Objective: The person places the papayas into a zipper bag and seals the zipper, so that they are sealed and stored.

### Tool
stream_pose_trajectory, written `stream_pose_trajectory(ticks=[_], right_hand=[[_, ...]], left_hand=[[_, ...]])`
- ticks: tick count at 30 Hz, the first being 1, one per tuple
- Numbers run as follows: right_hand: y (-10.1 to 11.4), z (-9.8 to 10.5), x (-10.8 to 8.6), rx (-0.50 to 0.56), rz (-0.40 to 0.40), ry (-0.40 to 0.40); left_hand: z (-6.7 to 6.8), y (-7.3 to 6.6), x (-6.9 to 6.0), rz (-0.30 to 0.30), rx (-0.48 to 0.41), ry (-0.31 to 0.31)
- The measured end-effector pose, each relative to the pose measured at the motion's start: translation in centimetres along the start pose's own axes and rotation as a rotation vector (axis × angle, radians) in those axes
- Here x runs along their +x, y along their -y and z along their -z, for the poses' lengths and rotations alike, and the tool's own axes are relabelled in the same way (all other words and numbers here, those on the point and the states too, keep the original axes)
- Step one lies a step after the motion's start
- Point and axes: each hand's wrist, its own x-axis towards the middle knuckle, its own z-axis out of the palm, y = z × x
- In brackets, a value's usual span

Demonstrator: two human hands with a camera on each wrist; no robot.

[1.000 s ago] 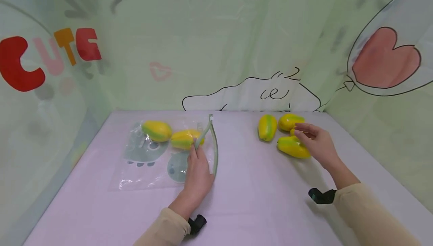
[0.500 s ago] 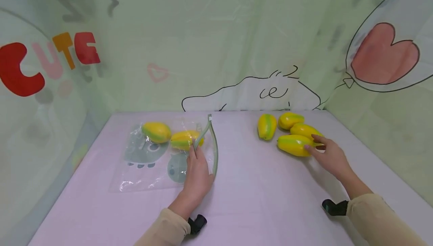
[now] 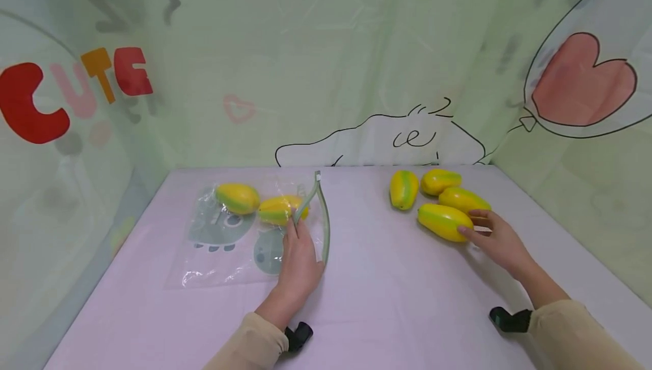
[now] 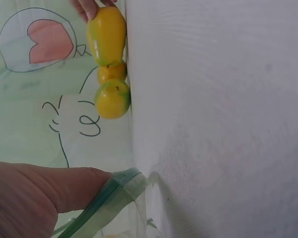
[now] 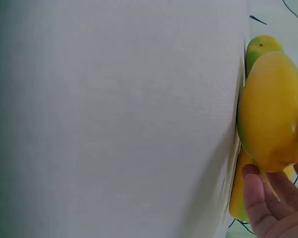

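Observation:
My left hand pinches the green zip edge of a clear plastic zip bag, which lies flat with its mouth parted. Inside the bag are two yellow-green papayas, one at the left and one near the mouth. The left wrist view has the thumb against the zip strip. At the right, my right hand grips the right end of the nearest papaya, thumb on the near side and fingers behind. In the right wrist view, fingertips touch the lower end of this papaya.
Three more papayas lie beyond the held one: one upright-looking at the left, one at the back, and one just behind it. Printed curtains stand around the pale table.
My right hand has drawn back to the right and down from over the papayas onto the nearest one's end. That papaya's right end has shifted slightly. The left hand stays on the bag.

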Motion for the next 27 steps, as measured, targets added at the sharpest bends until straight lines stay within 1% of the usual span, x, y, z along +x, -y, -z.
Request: stream_pose_trajectory(ticks=[5,9,13,16,19,22,25,27], right_hand=[[0.1,-0.3,-0.1,-0.004,0.013,0.058],[0.3,-0.5,-0.1,-0.011,-0.009,0.077],[0.3,-0.2,-0.4,-0.028,-0.029,0.070],[0.5,0.3,-0.7,-0.021,-0.026,0.042],[1.0,0.8,-0.9,0.017,0.007,0.010],[2.1,1.0,-0.9,0.043,0.055,-0.014],[3.5,0.5,-0.7,0.080,0.104,-0.007],[4.6,-0.3,-0.5,0.100,0.127,0.009]], left_hand=[[-0.1,0.1,-0.1,0.014,-0.013,0.010],[-0.2,0.1,-0.2,0.013,-0.014,0.013],[-0.2,0.1,-0.2,0.012,-0.018,0.018],[-0.1,0.0,-0.2,0.016,-0.025,0.028],[0.1,-0.1,-0.2,0.020,-0.027,0.034],[0.2,-0.2,0.0,0.025,-0.037,0.031],[0.3,-0.3,0.0,0.037,-0.046,0.035],[0.4,-0.3,0.1,0.046,-0.046,0.040]])
